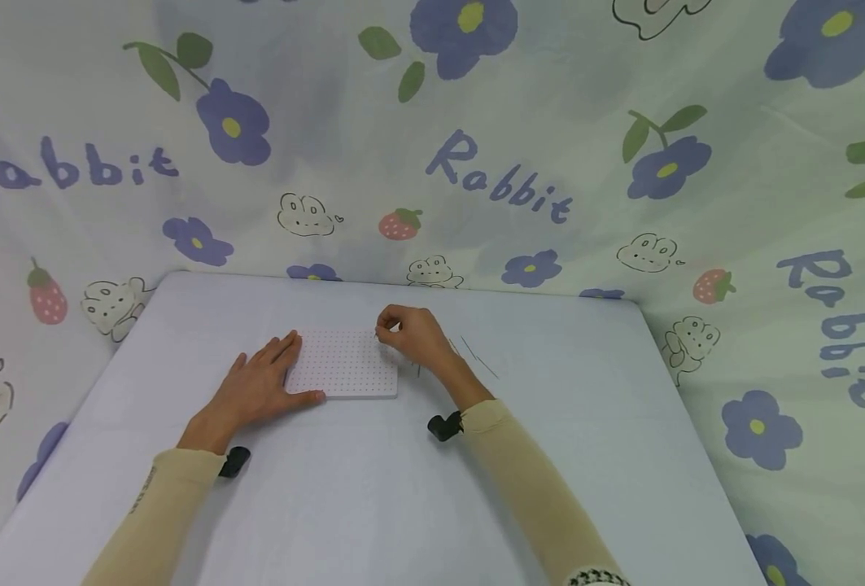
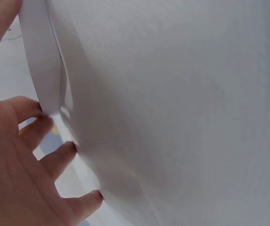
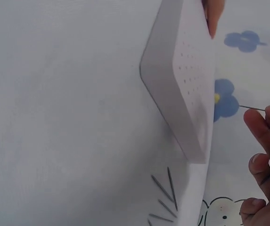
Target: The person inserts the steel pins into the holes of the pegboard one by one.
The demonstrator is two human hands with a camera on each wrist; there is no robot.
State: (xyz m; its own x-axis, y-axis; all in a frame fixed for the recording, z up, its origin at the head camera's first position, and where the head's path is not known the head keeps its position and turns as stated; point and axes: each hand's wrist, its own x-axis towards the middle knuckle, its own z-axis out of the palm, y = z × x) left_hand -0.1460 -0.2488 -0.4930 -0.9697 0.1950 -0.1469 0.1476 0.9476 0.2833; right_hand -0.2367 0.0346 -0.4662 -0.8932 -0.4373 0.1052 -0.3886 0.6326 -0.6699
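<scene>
A white rectangular board (image 1: 344,364) with rows of small holes lies flat on the table. My left hand (image 1: 256,389) rests at its left side, fingers spread; the thumb runs along the near edge and the fingertips (image 2: 39,110) touch the board's corner and the cloth. Over the board's far right corner, my right hand (image 1: 416,335) pinches a thin dark pin (image 3: 251,108) between thumb and index finger. The other fingers of that hand are loosely bent. Its tip points toward the board in the head view.
Several loose thin dark pins (image 3: 162,188) lie on the white table (image 1: 549,456) just right of the board. A curtain (image 1: 344,122) printed with flowers, rabbits and strawberries hangs behind and beside the table.
</scene>
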